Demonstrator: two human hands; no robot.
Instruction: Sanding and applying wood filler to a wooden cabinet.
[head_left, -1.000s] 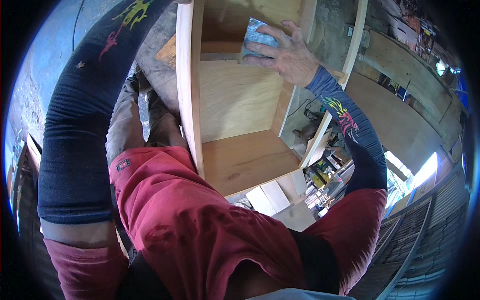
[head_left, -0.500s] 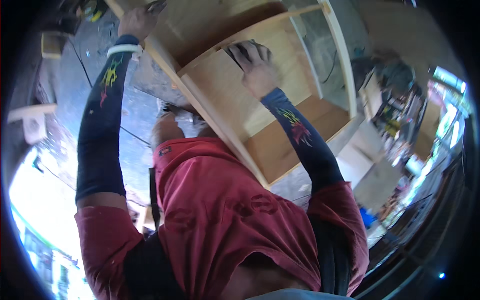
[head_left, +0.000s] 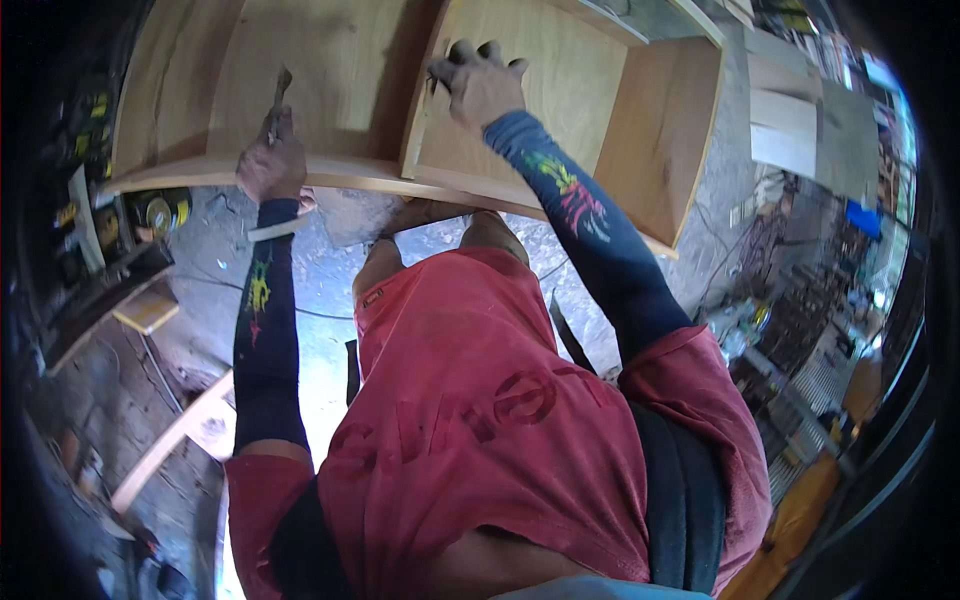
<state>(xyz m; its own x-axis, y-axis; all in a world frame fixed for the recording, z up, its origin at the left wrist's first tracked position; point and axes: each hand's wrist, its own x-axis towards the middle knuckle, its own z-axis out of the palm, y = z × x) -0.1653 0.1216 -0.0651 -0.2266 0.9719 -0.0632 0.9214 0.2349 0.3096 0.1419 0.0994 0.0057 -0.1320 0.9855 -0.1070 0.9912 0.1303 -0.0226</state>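
Note:
A wooden cabinet frame (head_left: 390,177) lies across the upper view, with a divider (head_left: 424,110) splitting it into compartments. At its near edge, my left hand (head_left: 272,165) is closed round a slim tool with a dark, narrow head (head_left: 281,85); its exact kind is unclear. The tool points away from me over the left compartment. My right hand (head_left: 485,92) is over the cabinet, just right of the divider. Its fingers are bent and dark toward the tips. A small dark thing shows at their left side, too little to name.
Pale boards (head_left: 785,130) lie on the floor at the right, near a blue object (head_left: 863,221). A tape roll (head_left: 158,214) and a small wooden block (head_left: 147,309) are at the left. A wooden strip (head_left: 170,440) lies lower left, and a thin cable crosses the floor.
The cabinet has turned in view and now lies nearly level across the top. My left hand is lower in view, its tool now plain. My right hand has shifted up and left.

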